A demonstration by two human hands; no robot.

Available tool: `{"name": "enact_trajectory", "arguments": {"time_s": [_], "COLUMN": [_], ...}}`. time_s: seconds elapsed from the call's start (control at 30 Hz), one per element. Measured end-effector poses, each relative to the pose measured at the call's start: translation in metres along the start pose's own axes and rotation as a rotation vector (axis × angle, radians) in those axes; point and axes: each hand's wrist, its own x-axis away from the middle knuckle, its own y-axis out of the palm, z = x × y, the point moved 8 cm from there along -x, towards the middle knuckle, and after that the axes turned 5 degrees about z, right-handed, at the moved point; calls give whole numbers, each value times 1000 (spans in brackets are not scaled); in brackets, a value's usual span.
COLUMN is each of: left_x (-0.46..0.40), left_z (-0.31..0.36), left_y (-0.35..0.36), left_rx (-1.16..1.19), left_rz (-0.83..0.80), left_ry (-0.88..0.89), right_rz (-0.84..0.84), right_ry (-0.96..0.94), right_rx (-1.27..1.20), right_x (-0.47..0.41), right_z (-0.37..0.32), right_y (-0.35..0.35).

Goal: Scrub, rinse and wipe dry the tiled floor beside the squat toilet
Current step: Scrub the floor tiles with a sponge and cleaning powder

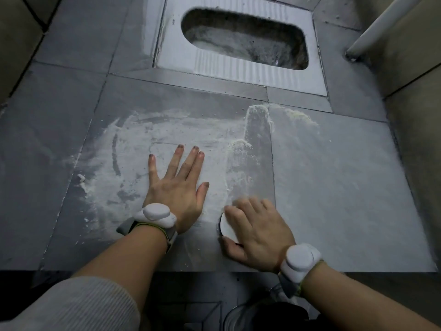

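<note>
Near step edge: right hand (259, 231) is gripping a round white scrubber (228, 226), fingers (248, 206) curled over it, blurred. Left hand (177, 187) is lying flat beside it, fingers spread wide, on the tiled floor (334, 177). White powder (133, 149) is covering the tile ahead; bare tile to the right. Beyond, the squat toilet (241, 41) is sitting with a stained basin, contents unclear.
</note>
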Motion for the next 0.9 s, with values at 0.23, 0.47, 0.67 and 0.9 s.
{"name": "enact_trajectory", "arguments": {"time_s": [0.23, 0.47, 0.67, 0.9], "left_x": [0, -1, -1, -1], "left_z": [2, 1, 1, 1], "left_y": [0, -1, -1, -1], "left_rx": [-20, -31, -25, -30], "left_rz": [6, -37, -9, -27], "left_ry": [12, 7, 2, 11], "right_rz": [18, -49, -23, -23], "right_ry": [230, -13, 134, 180], "right_rx": [144, 31, 115, 98], "right_x": [-106, -18, -80, -70], "right_z": [70, 7, 63, 57], "right_y": [5, 4, 11, 6]}}
